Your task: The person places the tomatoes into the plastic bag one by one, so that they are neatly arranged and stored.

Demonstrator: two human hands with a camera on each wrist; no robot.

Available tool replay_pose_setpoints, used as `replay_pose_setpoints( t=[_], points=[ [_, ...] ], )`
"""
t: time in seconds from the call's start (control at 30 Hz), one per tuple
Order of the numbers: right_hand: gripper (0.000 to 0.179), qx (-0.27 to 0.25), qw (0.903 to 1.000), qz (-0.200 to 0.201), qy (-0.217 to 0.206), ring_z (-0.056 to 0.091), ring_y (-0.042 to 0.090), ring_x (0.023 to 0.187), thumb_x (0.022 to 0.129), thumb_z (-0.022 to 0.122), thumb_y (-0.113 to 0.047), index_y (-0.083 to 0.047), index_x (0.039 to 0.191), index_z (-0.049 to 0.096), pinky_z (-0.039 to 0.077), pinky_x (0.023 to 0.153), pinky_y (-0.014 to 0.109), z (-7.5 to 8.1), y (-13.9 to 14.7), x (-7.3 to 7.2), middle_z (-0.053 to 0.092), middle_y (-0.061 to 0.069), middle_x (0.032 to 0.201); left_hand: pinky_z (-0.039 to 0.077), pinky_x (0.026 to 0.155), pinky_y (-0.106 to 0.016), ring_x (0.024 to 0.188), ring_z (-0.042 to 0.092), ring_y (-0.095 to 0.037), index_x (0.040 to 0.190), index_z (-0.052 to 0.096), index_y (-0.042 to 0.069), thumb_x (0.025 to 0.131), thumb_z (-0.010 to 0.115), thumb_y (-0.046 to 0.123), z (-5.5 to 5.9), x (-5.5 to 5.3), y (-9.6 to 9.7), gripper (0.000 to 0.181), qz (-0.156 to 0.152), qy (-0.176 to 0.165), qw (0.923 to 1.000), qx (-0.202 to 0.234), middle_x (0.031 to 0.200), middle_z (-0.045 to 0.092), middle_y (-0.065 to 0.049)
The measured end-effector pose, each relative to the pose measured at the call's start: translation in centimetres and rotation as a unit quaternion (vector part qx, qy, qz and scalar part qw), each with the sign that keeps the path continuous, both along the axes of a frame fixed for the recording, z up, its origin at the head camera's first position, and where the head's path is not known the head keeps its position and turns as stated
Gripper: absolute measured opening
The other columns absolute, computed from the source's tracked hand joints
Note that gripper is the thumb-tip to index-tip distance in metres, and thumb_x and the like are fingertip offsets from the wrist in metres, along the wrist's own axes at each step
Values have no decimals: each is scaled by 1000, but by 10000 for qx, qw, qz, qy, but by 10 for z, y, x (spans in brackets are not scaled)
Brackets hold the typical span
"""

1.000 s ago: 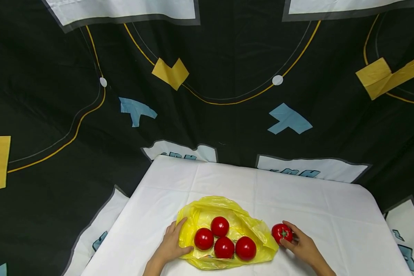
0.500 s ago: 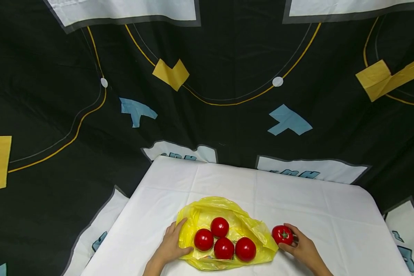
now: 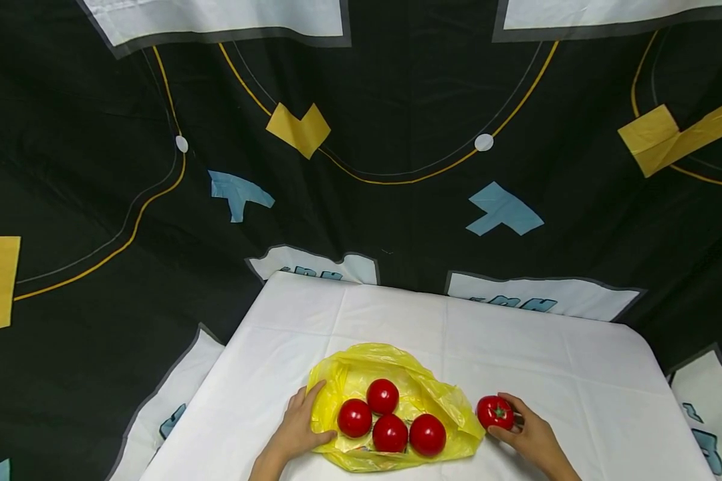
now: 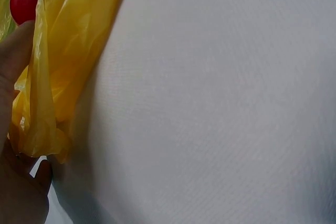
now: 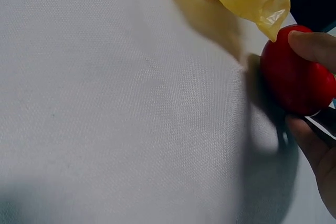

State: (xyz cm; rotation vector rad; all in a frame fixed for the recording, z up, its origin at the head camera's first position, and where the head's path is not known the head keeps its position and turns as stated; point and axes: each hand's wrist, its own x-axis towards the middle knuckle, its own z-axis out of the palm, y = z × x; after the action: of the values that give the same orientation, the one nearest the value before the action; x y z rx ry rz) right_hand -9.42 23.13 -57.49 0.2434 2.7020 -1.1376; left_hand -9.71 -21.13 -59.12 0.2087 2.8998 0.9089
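A yellow plastic bag [image 3: 370, 351] lies spread open on the white-covered table, with several glossy red round tomatoes [image 3: 382, 396] inside. My left hand [image 3: 293, 431] holds the bag's left rim; in the left wrist view the thumb [image 4: 18, 51] lies over the bag's edge, with other fingers lower down. Just off the bag's right end, my right hand [image 3: 534, 437] grips a red tomato [image 3: 489, 411] whose green star-shaped top shows. The right wrist view has the thumb [image 5: 315, 48] on top of this tomato and a finger at its underside, close over the cloth.
A white cloth [image 3: 457, 341] covers the table. Beyond its far edge hangs a black curtain [image 3: 385, 220] with yellow, blue and white patches. In the right wrist view, a corner of the bag [image 5: 262, 9] reaches right to the held tomato.
The held tomato has turned slightly in my right hand and shifted a little right and down. My left hand and the bag stay where they were.
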Motion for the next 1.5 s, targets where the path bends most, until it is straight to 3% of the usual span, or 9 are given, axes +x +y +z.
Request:
replay_pose_setpoints(
  t=[0.53, 1.07, 1.5],
  points=[
    [88, -34, 10000, 56, -63, 54, 34, 93, 57, 74, -54, -11, 128, 44, 50, 70, 43, 11, -1, 1, 47, 23, 121, 34, 91, -47, 110, 33, -21, 140, 25, 24, 57, 75, 52, -4, 0, -2, 101, -18, 102, 9999, 4, 129, 34, -6],
    [84, -185, 9998, 14, -53, 54, 27, 93, 58, 75, -53, -15, 128, 45, 51, 69, 40, 25, -5, 2, 50, 17, 120, 34, 91, -47, 109, 33, -20, 140, 24, 23, 57, 74, 54, -4, 0, -1, 101, -32, -26, 10000, -26, 126, 34, -4],
    [80, -279, 9994, 81, 200, 55, 26, 94, 61, 74, -50, -16, 127, 44, 50, 71, 38, 37, -8, 1, 51, 14, 120, 35, 89, -45, 107, 33, -18, 140, 26, 22, 58, 74, 53, -3, -1, -1, 100, -62, 149, 9999, -31, 125, 35, -3]
  ],
)
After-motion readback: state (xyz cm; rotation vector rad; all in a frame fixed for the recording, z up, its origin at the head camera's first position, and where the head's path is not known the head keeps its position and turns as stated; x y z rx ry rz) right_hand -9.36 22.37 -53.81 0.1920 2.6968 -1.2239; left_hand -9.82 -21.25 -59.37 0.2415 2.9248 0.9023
